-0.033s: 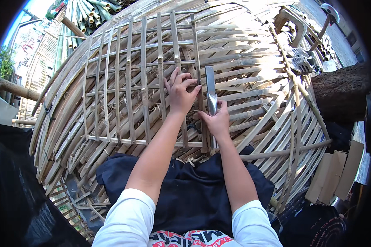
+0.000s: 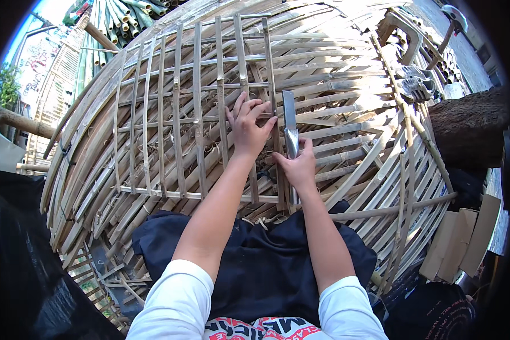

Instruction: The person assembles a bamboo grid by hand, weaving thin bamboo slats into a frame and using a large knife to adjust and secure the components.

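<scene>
A lattice of split bamboo slats (image 2: pixel 198 127) lies in front of me, with long uprights crossed by thinner strips. At its right edge, my left hand (image 2: pixel 249 127) closes its thumb and a finger on the rightmost upright slat (image 2: pixel 268 62); the other fingers rest bent over the lattice. My right hand (image 2: pixel 298 167) is wrapped round a steel knife (image 2: pixel 289 110) with a broad flat blade and a rounded metal handle. Its blade points away from me, just right of that slat. The right thumb touches the slat's lower part. A dark cloth (image 2: pixel 260 260) covers my lap.
Under the lattice a big heap of bamboo strips (image 2: pixel 345 107) curves across the view. A thick log (image 2: pixel 467 127) stands at the right, above cardboard (image 2: pixel 456 241). Bamboo poles (image 2: pixel 119 22) are stacked far left. Black plastic sheeting (image 2: pixel 28 260) hangs near left.
</scene>
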{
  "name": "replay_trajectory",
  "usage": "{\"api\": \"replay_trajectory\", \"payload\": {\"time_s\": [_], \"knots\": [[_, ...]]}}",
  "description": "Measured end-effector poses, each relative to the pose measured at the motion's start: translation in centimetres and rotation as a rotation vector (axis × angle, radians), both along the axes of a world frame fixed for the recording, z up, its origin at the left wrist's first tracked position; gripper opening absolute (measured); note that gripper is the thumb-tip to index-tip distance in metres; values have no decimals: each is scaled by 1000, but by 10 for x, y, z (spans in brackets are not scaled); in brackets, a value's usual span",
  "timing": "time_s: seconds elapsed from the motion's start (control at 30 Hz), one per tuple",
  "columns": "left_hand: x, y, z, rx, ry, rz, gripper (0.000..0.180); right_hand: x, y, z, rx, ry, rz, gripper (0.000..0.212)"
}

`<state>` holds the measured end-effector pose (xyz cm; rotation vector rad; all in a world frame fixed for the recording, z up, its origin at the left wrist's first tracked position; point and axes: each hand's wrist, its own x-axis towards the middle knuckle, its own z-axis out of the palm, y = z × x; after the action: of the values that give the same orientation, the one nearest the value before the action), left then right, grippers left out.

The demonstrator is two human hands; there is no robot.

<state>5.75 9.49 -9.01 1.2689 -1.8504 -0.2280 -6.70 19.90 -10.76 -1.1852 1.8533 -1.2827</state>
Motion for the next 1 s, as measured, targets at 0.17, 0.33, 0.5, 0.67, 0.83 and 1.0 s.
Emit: {"api": "replay_trajectory", "payload": {"time_s": [0.17, 0.33, 0.5, 0.67, 0.83, 1.0], "knots": [[-3, -5, -5, 19, -16, -20, 11, -2, -1, -3, -29, -8, 1, 64], [-4, -6, 2, 89, -6, -28, 9, -4, 0, -6, -36, 16, -5, 64], [-3, -7, -1, 10, -37, -29, 8, 0, -2, -6, -72, 40, -17, 63], [-2, -8, -1, 10, 21, -44, 8, -1, -2, -7, 1, 35, -12, 63], [-2, -10, -5, 19, 24, -43, 9, 0, 1, 12, 94, -63, 5, 64], [-2, -11, -7, -7, 42, -34, 9, 4, 5, 24, 83, -32, 6, 60]]}}
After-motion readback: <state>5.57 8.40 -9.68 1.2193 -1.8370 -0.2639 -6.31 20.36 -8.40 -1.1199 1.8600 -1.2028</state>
